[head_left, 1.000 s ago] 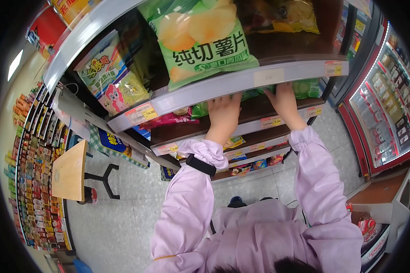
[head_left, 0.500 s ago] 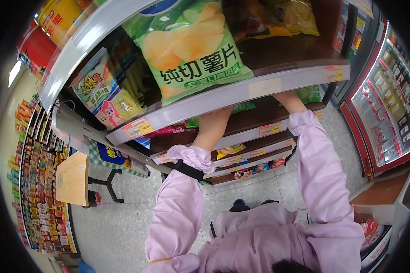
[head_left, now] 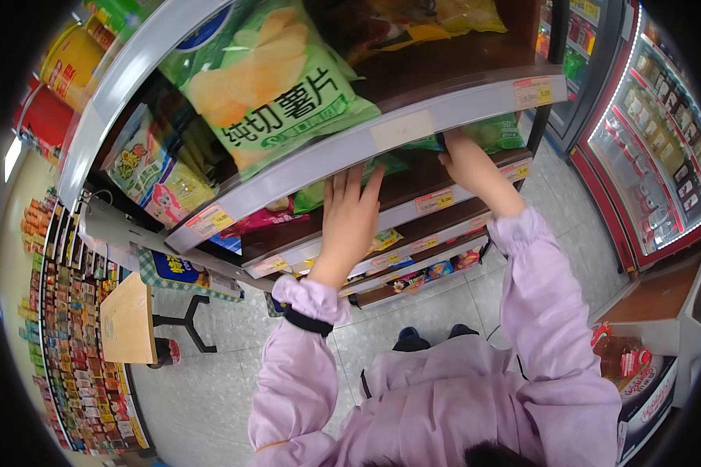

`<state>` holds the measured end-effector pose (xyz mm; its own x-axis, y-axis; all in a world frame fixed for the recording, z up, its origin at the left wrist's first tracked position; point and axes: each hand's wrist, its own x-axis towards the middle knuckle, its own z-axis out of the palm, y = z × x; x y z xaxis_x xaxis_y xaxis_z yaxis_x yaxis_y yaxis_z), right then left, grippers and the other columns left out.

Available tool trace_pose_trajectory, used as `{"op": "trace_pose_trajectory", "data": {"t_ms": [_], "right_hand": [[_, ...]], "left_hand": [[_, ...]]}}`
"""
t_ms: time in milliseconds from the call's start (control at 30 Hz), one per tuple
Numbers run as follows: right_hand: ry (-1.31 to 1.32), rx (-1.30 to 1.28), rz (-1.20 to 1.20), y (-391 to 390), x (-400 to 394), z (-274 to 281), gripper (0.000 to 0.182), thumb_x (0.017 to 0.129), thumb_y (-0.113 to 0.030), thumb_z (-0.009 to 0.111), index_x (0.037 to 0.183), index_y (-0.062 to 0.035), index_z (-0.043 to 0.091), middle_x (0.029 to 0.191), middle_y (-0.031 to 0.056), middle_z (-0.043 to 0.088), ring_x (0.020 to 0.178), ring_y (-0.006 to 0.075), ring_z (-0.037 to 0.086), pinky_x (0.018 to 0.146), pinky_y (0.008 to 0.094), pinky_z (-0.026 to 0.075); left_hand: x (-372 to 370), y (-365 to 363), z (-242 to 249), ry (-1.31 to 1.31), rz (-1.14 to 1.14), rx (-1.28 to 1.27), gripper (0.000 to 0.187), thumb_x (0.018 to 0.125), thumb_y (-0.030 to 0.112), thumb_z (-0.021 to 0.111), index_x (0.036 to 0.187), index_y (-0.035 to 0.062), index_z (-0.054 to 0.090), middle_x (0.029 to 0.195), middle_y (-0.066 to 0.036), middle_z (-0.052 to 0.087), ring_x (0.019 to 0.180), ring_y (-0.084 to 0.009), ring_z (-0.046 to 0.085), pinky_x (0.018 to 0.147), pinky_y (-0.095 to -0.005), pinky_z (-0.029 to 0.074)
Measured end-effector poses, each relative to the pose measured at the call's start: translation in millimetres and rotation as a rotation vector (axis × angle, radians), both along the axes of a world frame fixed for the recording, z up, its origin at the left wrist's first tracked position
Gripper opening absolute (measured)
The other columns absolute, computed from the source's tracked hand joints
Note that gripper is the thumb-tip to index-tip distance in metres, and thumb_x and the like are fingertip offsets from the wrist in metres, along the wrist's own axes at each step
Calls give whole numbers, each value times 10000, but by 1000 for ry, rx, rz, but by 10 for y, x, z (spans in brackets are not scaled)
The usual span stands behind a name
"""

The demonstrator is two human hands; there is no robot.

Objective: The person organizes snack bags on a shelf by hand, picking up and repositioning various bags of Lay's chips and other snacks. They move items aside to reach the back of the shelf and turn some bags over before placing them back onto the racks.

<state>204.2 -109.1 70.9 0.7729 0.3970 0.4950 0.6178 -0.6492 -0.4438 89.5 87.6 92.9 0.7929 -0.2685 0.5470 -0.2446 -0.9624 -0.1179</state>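
My left hand (head_left: 349, 218) is at the front of the second shelf, its fingers stretched out over the edge of a green snack bag (head_left: 310, 197). A pink packet (head_left: 258, 221) lies to its left. My right hand (head_left: 470, 170) reaches under the upper shelf's front rail (head_left: 459, 107), the thumb showing and the other fingertips hidden. Beside it on the right is another green bag (head_left: 500, 134); green wrapping (head_left: 422, 144) also shows to its left. Above, a large green potato chip bag (head_left: 276, 93) leans out over the upper rail.
A colourful snack bag (head_left: 160, 175) stands at the upper shelf's left end, with yellow bags (head_left: 444, 19) at the back. Lower shelves hold small packets (head_left: 440, 268). A lit drinks fridge (head_left: 646, 148) stands right, a wooden stool (head_left: 128, 319) left, and a box with bottles (head_left: 627, 366) lower right.
My left hand has drawn back from under the upper shelf, so its fingers now show. My right hand has shifted slightly left in view, showing more thumb. The view has moved too.
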Motion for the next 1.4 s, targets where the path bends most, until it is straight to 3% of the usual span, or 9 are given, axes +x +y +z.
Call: {"op": "trace_pose_trajectory", "data": {"t_ms": [133,233,367,433,533,833,933,1300,1400], "right_hand": [[170,356,130,-349,-592,158,291,777,-39,545,1061,1,496,962,163,565,806,252,579,676,315,460],[295,329,182,-643,-899,15,202,795,-55,548,992,-8,545,879,119,588,697,173,580,599,258,451],[351,293,226,-922,-1167,-262,143,794,-59,554,927,-11,576,796,107,592,630,177,574,564,262,445],[458,262,219,-1007,-1220,-372,133,785,-106,557,889,-26,581,827,118,606,749,281,578,643,327,459],[506,254,227,-1040,-1223,-572,153,782,-92,547,919,-30,570,837,122,605,753,283,578,641,331,459],[554,344,210,-515,-944,-1434,223,790,-70,538,1005,-8,527,782,124,584,662,219,579,592,293,456],[548,403,220,-192,-877,-1676,239,788,-60,530,1019,-1,512,772,137,581,683,228,588,601,300,460],[415,547,184,749,-850,-2298,365,719,-37,592,1062,21,480,945,158,541,781,256,572,673,309,467],[289,526,128,827,-816,-2333,405,686,-73,624,1046,22,464,976,191,516,915,363,497,779,393,420]], "left_hand": [[-351,-244,-101,109,-283,-334,353,717,83,608,1059,74,521,1053,-120,501,939,-307,503,779,-394,417],[-529,-448,-298,200,-396,-394,220,720,111,621,927,62,565,909,-88,551,810,-256,553,672,-350,443],[-603,-738,-572,320,-496,-405,120,711,133,640,796,68,585,740,-50,566,657,-214,569,560,-317,443],[-574,-845,-726,321,-504,-431,102,715,125,637,780,67,585,706,-49,559,614,-214,566,533,-313,443],[-495,-916,-924,430,-442,-462,90,723,116,629,777,60,583,708,-69,566,614,-236,564,532,-327,444],[-253,-438,-1517,263,45,-773,167,762,54,579,918,-7,568,834,-140,589,751,-272,574,671,-317,451],[-251,-130,-1786,71,127,-609,260,763,50,570,1006,-23,511,965,-177,537,882,-286,535,761,-318,427],[-341,511,-2452,64,167,-739,590,776,108,596,1238,-64,272,1213,-222,348,1111,-321,384,940,-362,310],[-301,522,-2533,163,114,-926,646,773,113,610,1267,-58,230,1231,-211,324,1121,-294,383,944,-349,316]]}}
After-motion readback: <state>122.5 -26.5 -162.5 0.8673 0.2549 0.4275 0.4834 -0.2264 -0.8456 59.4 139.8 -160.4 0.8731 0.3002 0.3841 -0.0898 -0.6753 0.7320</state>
